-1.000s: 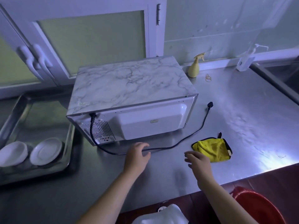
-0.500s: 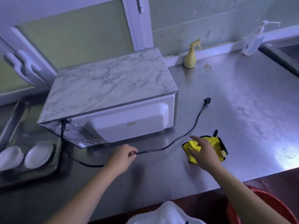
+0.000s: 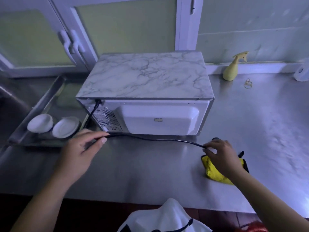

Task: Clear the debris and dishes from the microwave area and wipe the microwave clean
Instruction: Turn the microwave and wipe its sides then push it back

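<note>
A microwave [image 3: 147, 91] with a marble-patterned top stands on the steel counter [image 3: 250, 124], its white back panel facing me. Its black power cord [image 3: 155, 139] runs from the upper left of the back and stretches along the counter in front of it. My left hand [image 3: 80, 148] grips the cord near the microwave's left corner. My right hand [image 3: 220, 154] pinches the cord's far end near the plug, which is mostly hidden behind the fingers. A yellow cloth [image 3: 215, 171] lies under my right hand and wrist.
A metal tray [image 3: 41, 101] at the left holds a white bowl [image 3: 40, 123] and a white plate [image 3: 66, 127]. A yellow spray bottle [image 3: 232, 69] and rubber bands [image 3: 248, 83] sit at the back right. White cabinet doors [image 3: 117, 25] rise behind. A red bin [image 3: 250, 229] shows below the counter edge.
My right hand left the yellow cloth and took the cord's plug end. The cord is now pulled out between both hands in front of the microwave. The camera view has shifted left.
</note>
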Available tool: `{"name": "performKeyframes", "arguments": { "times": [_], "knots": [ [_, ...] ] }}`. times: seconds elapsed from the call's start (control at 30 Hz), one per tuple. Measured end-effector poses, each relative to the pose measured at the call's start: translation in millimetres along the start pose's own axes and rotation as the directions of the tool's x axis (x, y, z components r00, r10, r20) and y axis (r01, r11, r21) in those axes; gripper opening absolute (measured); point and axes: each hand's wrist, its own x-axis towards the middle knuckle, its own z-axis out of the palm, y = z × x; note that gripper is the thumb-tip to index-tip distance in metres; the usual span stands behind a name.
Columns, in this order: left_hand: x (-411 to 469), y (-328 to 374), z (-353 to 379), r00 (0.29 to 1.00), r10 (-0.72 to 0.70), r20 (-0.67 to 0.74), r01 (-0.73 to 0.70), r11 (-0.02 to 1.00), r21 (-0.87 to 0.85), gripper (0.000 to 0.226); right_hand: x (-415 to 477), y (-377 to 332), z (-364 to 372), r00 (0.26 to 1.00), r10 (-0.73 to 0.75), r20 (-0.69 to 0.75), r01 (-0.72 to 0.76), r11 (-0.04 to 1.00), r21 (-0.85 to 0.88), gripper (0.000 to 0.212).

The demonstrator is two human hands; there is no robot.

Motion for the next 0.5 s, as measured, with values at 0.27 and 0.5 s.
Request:
{"name": "performKeyframes", "arguments": {
  "times": [0.27,0.5],
  "knots": [
    [-52.4,-45.1,-42.0,0.964,-0.237,-0.117,0.238,0.971,-0.002,0.028,14.2,-89.3,-29.0,0.982,-0.141,0.127,0.119,0.978,0.171,0.008],
    [-99.2,-63.0,-79.2,0.835,-0.515,-0.194,0.477,0.853,-0.211,0.02,10.0,-228.8,-3.9,0.822,-0.519,0.234,0.353,0.787,0.505,0.03]
  ]
}}
